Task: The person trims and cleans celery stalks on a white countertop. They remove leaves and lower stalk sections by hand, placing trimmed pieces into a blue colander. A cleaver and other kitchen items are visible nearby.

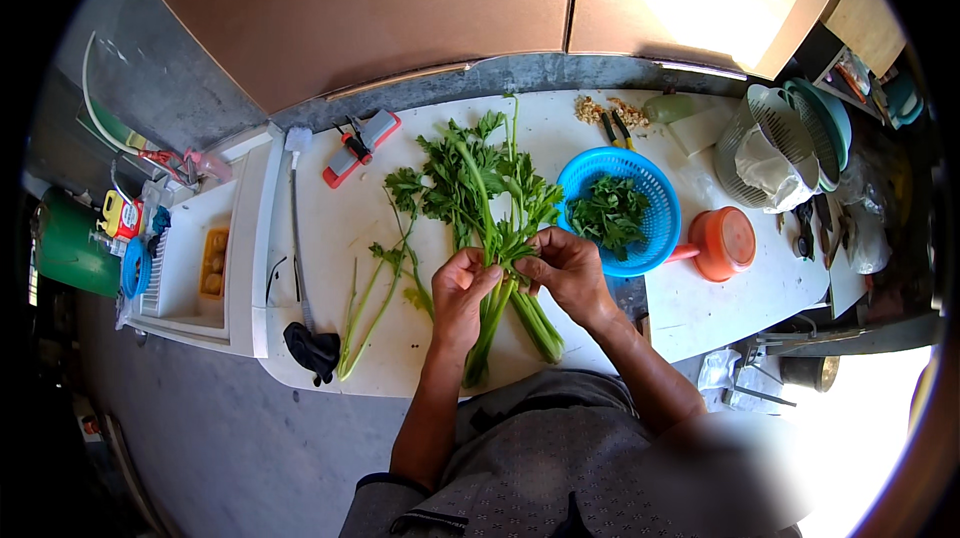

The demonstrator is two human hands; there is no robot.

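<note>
Near the middle of a white table, a bunch of leafy green celery lies in front of the person, with its leaves pointing away and its thick stalks pointing back to the body. The left hand has its thumb and fingers closed on the celery, just where the leaves meet the stalks. The right hand is close beside it, and its thumb and finger pinch a leafy bit of the same bunch. The tips are partly hidden by the leaves, so I cannot tell just how hard they press.

Right of the hands sits a round blue basket with lots of little holes, and picked green leaves lie inside it. Next to it is an orange scoop with its round bottom showing. Behind the basket are a tool with black and yellow handles and a pile of small pale bits.

Left of the bunch, some loose thin stems lie on the table. Farther left are a black cloth and a long brush with a white head. Behind the stems is a red and grey thing
</note>
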